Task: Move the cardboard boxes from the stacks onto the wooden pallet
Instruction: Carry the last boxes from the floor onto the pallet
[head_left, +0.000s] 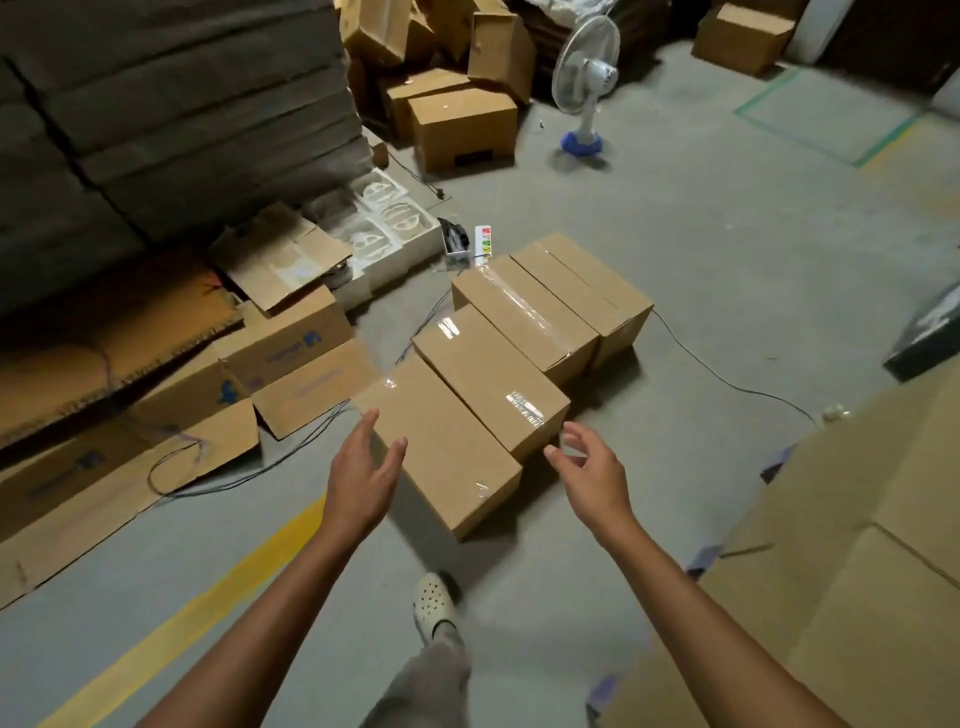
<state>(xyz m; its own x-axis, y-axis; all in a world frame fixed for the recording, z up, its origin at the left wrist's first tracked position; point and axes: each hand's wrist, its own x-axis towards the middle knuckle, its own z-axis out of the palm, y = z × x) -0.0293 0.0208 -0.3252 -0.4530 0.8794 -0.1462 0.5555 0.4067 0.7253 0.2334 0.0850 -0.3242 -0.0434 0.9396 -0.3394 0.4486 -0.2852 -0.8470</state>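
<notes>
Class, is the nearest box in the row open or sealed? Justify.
Sealed: the nearest box has flat flaps, clear tape at both ends.

Four tape-sealed brown boxes (491, 384) lie flat, side by side in a diagonal row on the floor (701, 234), the nearest box (447, 457) between the left hand (363, 473) and right hand (587, 467), the others beyond the fingertips.

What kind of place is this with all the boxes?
Probably a warehouse or packing storeroom. Taped cardboard boxes sit in a row on a concrete floor, tall stacks of flat cardboard rise at left, and a yellow line marks the floor.
</notes>
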